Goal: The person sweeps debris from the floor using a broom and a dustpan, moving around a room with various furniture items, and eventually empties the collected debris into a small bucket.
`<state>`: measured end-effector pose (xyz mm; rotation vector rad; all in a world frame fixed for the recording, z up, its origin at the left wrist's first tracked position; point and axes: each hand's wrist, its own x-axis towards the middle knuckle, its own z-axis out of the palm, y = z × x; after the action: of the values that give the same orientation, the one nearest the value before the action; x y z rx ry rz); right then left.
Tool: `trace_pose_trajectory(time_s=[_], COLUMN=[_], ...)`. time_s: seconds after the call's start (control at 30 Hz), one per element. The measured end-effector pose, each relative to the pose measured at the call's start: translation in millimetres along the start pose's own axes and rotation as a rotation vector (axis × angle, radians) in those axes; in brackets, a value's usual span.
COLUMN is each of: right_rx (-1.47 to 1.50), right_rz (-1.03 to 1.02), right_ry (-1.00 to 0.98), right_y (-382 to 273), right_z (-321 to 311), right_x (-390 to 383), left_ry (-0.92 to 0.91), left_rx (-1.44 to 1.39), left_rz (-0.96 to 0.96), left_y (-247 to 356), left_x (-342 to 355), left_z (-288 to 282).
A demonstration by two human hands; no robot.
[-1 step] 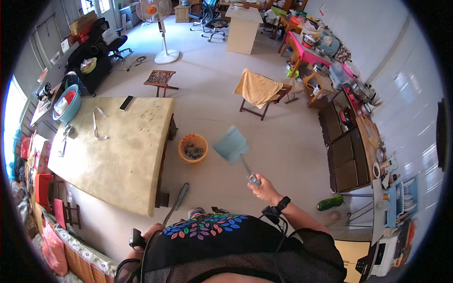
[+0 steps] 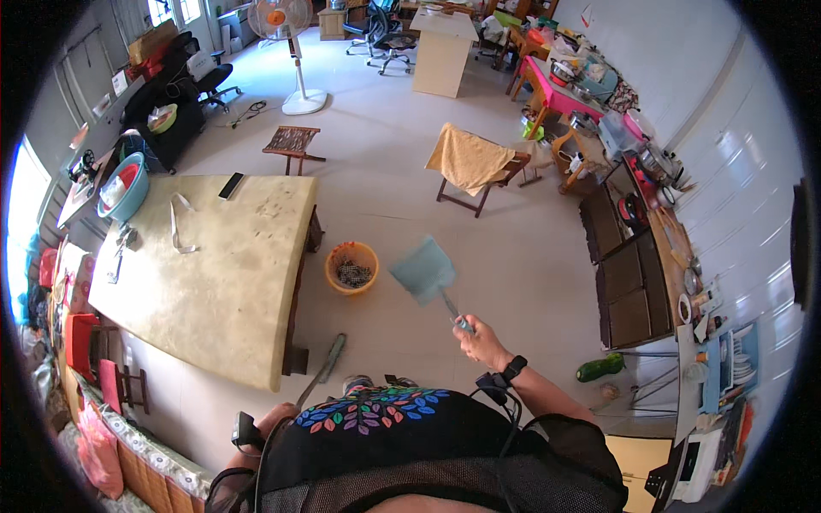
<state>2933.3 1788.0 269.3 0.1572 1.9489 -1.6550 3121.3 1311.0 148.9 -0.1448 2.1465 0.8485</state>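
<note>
My right hand is closed around the handle of a light blue dustpan, which it holds out in front of me above the floor. The pan's wide end points away and to the left. Just left of the pan stands an orange waste basket with dark and grey litter inside. Low on the left, my left hand grips the thin handle of a broom. Its narrow grey-green head is angled forward beside the table, to the right of the table's near corner. My shirt partly hides this hand.
A large table with a pale yellowish top fills the left, bearing a phone and a blue basin. Ahead are a small stool and a chair draped with a tan towel. Brown cabinets and a green gourd are right.
The dustpan in my right hand has dipped slightly toward me and looks less blurred. My left hand and the broom have barely shifted.
</note>
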Motion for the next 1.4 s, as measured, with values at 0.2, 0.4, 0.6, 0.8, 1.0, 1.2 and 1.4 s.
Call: trace_pose_trajectory(time_s=[0.2,0.4,0.6,0.8,1.0,1.2,1.4], right_rx=[0.213,0.125,0.056,-0.614,-0.604,-0.518,-0.494], right_rz=[0.118,0.196,0.139,-0.038,-0.199,-0.333,-0.294], right_ry=[-0.014,-0.026,-0.152,0.071,0.175,0.168,0.086], right_y=[47,107,127,158,145,149,137], right_z=[13,37,78,113,132,134,136], right_x=[22,54,79,89,84,87,79], left_ry=[-0.054,-0.286,-0.17,-0.201,-0.226,-0.315,-0.31], left_rx=[-0.258,-0.942,-1.196,-1.195,-1.182,-1.129,-1.023], left_rz=[0.144,0.032,-0.463,-0.415,-0.393,-0.404,-0.387], left_y=[27,141,209,257,276,287,295], left_x=[9,-3,62,64,55,53,39], left_z=[-18,-41,-38,-51,-47,-47,-64])
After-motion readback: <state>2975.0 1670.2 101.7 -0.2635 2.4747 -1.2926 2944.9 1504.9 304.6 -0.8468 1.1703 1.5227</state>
